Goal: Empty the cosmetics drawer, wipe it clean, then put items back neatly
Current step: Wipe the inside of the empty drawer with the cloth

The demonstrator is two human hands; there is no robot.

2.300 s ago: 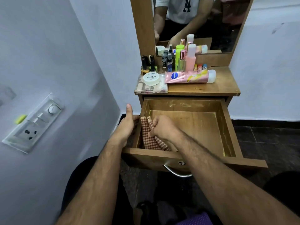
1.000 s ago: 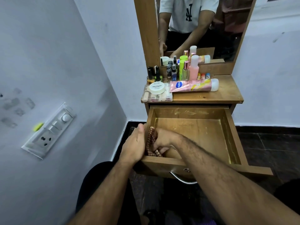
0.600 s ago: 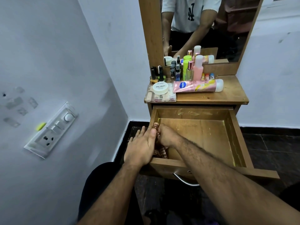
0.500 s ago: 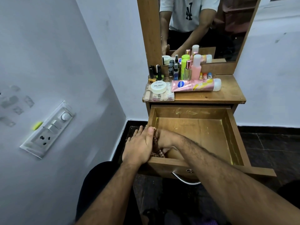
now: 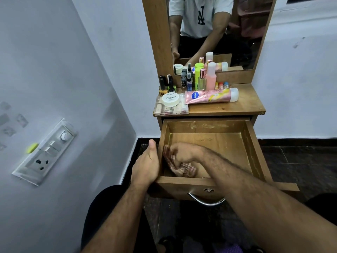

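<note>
The wooden drawer (image 5: 253, 148) stands pulled out, holding only a cloth. My right hand (image 5: 182, 152) is inside at the near-left corner, gripping a red-and-white checked cloth (image 5: 186, 168) against the left wall and floor; it is motion-blurred. My left hand (image 5: 147, 165) rests on the outside of the drawer's left wall, thumb up, fingers hidden behind the wood. Cosmetics crowd the dresser top (image 5: 246, 105): a pink lotion tube (image 5: 211, 95) lying flat, a white nail-polish jar (image 5: 170, 99) on a clear case (image 5: 171, 109), and several upright bottles (image 5: 198, 79).
A mirror (image 5: 218, 31) rises behind the dresser top and reflects a person. A grey wall with a switch-and-socket panel (image 5: 47, 150) lies close on the left. The drawer's metal handle (image 5: 206, 199) sticks out at the front. The floor is dark tile.
My right hand has rubbed the cloth along the drawer's left wall, now lower toward the near corner. My left hand stays on the outside of that wall, thumb raised again.
</note>
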